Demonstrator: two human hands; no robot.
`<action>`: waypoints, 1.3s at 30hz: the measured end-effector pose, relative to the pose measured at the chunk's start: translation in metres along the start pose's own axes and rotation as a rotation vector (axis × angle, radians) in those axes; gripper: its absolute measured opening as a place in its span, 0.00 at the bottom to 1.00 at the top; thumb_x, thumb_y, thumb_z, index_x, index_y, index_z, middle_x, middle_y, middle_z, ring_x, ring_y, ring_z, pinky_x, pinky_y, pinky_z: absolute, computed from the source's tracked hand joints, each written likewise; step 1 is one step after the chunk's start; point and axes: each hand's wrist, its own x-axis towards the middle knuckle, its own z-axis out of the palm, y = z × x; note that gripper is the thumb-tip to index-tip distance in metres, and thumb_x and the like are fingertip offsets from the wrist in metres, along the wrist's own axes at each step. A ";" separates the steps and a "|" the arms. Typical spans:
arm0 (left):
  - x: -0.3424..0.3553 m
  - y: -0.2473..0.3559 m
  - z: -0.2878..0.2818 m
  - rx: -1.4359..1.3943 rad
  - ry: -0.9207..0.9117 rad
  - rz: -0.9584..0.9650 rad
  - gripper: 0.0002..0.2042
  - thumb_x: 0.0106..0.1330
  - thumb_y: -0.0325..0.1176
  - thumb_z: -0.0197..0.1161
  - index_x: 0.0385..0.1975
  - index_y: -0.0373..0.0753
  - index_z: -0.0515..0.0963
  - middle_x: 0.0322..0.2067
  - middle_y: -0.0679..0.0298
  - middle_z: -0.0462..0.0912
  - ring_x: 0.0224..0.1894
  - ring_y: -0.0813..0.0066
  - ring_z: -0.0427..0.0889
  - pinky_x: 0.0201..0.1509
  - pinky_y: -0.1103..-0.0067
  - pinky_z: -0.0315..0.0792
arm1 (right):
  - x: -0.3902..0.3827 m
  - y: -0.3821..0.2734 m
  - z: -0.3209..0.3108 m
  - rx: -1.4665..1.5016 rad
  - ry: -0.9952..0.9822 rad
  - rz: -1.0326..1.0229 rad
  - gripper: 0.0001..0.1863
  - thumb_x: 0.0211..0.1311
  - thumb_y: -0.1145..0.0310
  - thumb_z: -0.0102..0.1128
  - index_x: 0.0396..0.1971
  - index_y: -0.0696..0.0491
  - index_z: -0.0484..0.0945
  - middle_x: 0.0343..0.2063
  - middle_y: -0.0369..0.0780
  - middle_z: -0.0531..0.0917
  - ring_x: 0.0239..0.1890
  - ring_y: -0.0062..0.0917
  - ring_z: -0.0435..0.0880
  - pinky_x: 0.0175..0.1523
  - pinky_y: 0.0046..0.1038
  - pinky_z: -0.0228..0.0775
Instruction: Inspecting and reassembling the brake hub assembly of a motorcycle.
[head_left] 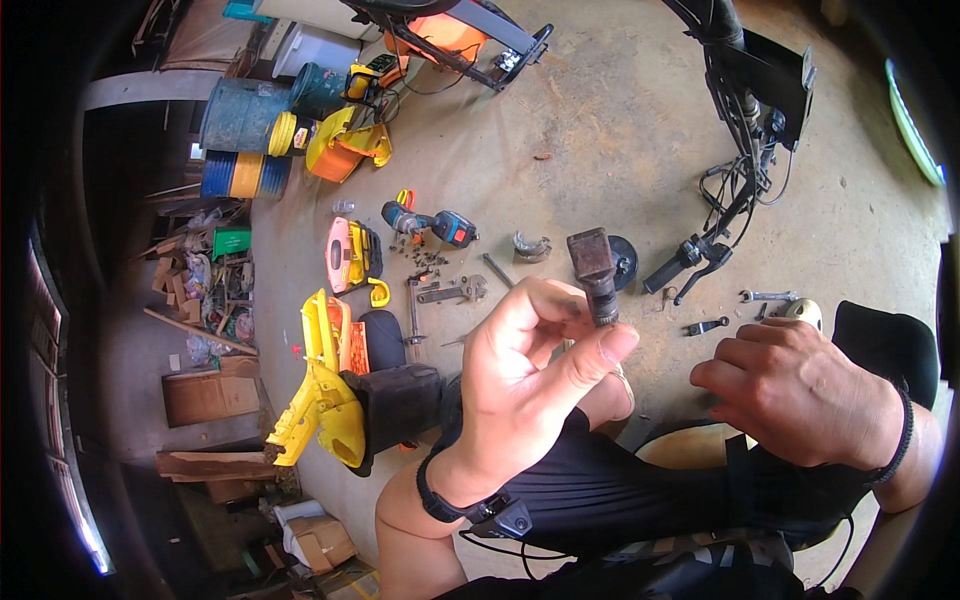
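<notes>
My left hand [540, 385] is raised at the middle, pinching a rusty metal part [592, 262] between thumb and fingertips. The part has a blocky square head at the top and a narrow, dark, ridged stem below. My right hand [790, 385] hovers over my right leg with its fingers curled in; whatever it may hold is hidden. On the floor behind the rusty part lies a round dark disc [625, 262]. To its left rest curved brake shoes [531, 247], a thin metal rod [497, 269] and an adjustable wrench [455, 291].
A cordless impact wrench [432, 223] lies among small scattered fasteners. Yellow plastic panels [330, 420] stand at left, before drums [245, 115]. A handlebar [700, 260] with cables reaches in at right, near a combination wrench [768, 296] and a short black tool [707, 326].
</notes>
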 end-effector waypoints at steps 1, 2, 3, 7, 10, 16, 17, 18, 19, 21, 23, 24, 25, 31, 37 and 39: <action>0.000 0.000 0.000 0.004 0.003 0.004 0.14 0.69 0.22 0.75 0.47 0.33 0.75 0.41 0.67 0.82 0.43 0.86 0.80 0.50 0.84 0.75 | 0.000 0.000 0.000 -0.001 -0.006 0.004 0.16 0.66 0.66 0.73 0.50 0.54 0.83 0.39 0.43 0.87 0.46 0.39 0.88 0.54 0.38 0.81; 0.000 0.000 0.001 0.009 0.002 0.011 0.14 0.69 0.22 0.75 0.48 0.33 0.75 0.41 0.67 0.83 0.43 0.85 0.80 0.50 0.84 0.75 | 0.000 0.000 0.000 -0.003 -0.008 0.004 0.16 0.66 0.66 0.73 0.50 0.54 0.83 0.39 0.43 0.87 0.46 0.39 0.88 0.54 0.38 0.81; 0.000 0.000 0.001 0.014 0.001 0.018 0.14 0.70 0.22 0.74 0.48 0.33 0.75 0.41 0.66 0.83 0.43 0.85 0.80 0.50 0.84 0.75 | 0.000 0.000 0.000 -0.005 -0.010 0.004 0.16 0.66 0.66 0.73 0.50 0.54 0.83 0.39 0.43 0.87 0.46 0.39 0.88 0.53 0.38 0.80; 0.000 0.001 -0.001 -0.035 -0.067 -0.005 0.13 0.71 0.23 0.73 0.49 0.31 0.76 0.42 0.66 0.83 0.43 0.84 0.80 0.50 0.82 0.76 | 0.000 0.000 -0.001 0.002 -0.001 0.000 0.16 0.66 0.66 0.73 0.50 0.54 0.83 0.39 0.43 0.87 0.46 0.39 0.88 0.53 0.38 0.80; 0.001 0.000 -0.003 -0.061 -0.109 0.029 0.12 0.73 0.23 0.71 0.51 0.31 0.77 0.42 0.65 0.83 0.44 0.83 0.81 0.50 0.81 0.78 | -0.001 0.001 -0.001 -0.001 0.006 -0.007 0.16 0.66 0.65 0.73 0.50 0.54 0.83 0.39 0.43 0.87 0.46 0.39 0.88 0.53 0.38 0.80; 0.002 -0.002 -0.003 -0.083 -0.173 0.031 0.12 0.77 0.27 0.68 0.53 0.30 0.77 0.46 0.62 0.85 0.47 0.80 0.83 0.53 0.80 0.78 | -0.001 0.001 -0.001 0.004 -0.004 0.000 0.16 0.66 0.65 0.73 0.51 0.54 0.82 0.39 0.43 0.87 0.46 0.39 0.88 0.53 0.38 0.80; 0.003 -0.002 -0.003 -0.094 -0.180 0.031 0.12 0.77 0.28 0.67 0.54 0.30 0.77 0.47 0.62 0.85 0.48 0.80 0.83 0.53 0.79 0.78 | -0.001 0.001 -0.001 0.007 -0.004 0.002 0.16 0.66 0.65 0.73 0.51 0.54 0.82 0.39 0.43 0.87 0.46 0.39 0.88 0.54 0.39 0.80; 0.003 -0.002 -0.003 -0.105 -0.186 0.031 0.12 0.78 0.28 0.67 0.54 0.30 0.77 0.47 0.61 0.86 0.49 0.79 0.84 0.54 0.79 0.78 | -0.001 0.001 -0.002 0.010 -0.005 0.004 0.16 0.66 0.65 0.73 0.51 0.54 0.82 0.39 0.43 0.87 0.46 0.39 0.88 0.54 0.39 0.80; 0.003 -0.002 -0.003 -0.116 -0.192 0.031 0.12 0.78 0.29 0.66 0.54 0.30 0.78 0.48 0.61 0.86 0.49 0.78 0.84 0.55 0.79 0.78 | -0.001 0.001 -0.002 0.013 -0.005 0.005 0.16 0.66 0.65 0.73 0.51 0.54 0.82 0.39 0.43 0.87 0.46 0.39 0.88 0.54 0.39 0.80; 0.004 -0.002 -0.003 -0.115 -0.172 0.004 0.12 0.78 0.29 0.66 0.54 0.29 0.78 0.48 0.61 0.86 0.49 0.78 0.84 0.56 0.79 0.78 | -0.001 0.001 -0.003 0.015 -0.012 0.008 0.16 0.66 0.66 0.73 0.50 0.53 0.82 0.40 0.43 0.87 0.46 0.40 0.88 0.54 0.39 0.80; 0.005 -0.001 -0.003 -0.105 -0.163 -0.006 0.12 0.78 0.29 0.66 0.55 0.29 0.78 0.48 0.60 0.86 0.49 0.77 0.84 0.57 0.79 0.77 | -0.001 0.001 -0.004 0.015 -0.016 0.009 0.16 0.66 0.66 0.73 0.50 0.53 0.82 0.39 0.43 0.87 0.46 0.40 0.88 0.54 0.39 0.80; 0.005 -0.001 -0.003 -0.095 -0.164 -0.002 0.13 0.79 0.29 0.66 0.55 0.29 0.78 0.48 0.60 0.86 0.49 0.77 0.84 0.57 0.78 0.77 | -0.002 0.001 -0.004 0.015 -0.016 0.009 0.16 0.66 0.66 0.73 0.50 0.53 0.82 0.39 0.43 0.87 0.47 0.40 0.88 0.54 0.39 0.80; 0.005 -0.001 -0.002 -0.085 -0.165 0.002 0.13 0.79 0.30 0.65 0.55 0.29 0.78 0.48 0.59 0.87 0.49 0.77 0.84 0.57 0.78 0.77 | -0.002 0.001 -0.003 0.015 -0.016 0.009 0.16 0.66 0.66 0.73 0.50 0.53 0.82 0.39 0.43 0.87 0.47 0.40 0.88 0.54 0.39 0.80; 0.006 0.001 -0.001 -0.025 -0.165 0.017 0.16 0.82 0.35 0.61 0.57 0.27 0.79 0.46 0.58 0.88 0.48 0.77 0.84 0.57 0.77 0.78 | -0.002 0.003 -0.003 0.031 -0.010 0.016 0.16 0.66 0.66 0.73 0.50 0.54 0.82 0.39 0.44 0.87 0.47 0.40 0.88 0.55 0.39 0.80; 0.009 0.004 0.002 -0.032 -0.170 0.015 0.16 0.83 0.36 0.60 0.57 0.28 0.79 0.46 0.58 0.88 0.47 0.77 0.84 0.57 0.77 0.78 | -0.001 0.003 -0.006 0.044 0.007 0.009 0.15 0.66 0.67 0.72 0.50 0.54 0.82 0.38 0.44 0.86 0.46 0.41 0.88 0.54 0.40 0.79; 0.009 0.005 0.003 -0.065 -0.135 0.000 0.15 0.83 0.35 0.59 0.57 0.28 0.79 0.45 0.59 0.87 0.47 0.77 0.83 0.57 0.77 0.78 | -0.003 0.005 -0.007 0.050 0.048 -0.014 0.15 0.65 0.67 0.71 0.49 0.55 0.82 0.38 0.45 0.86 0.44 0.42 0.87 0.53 0.40 0.79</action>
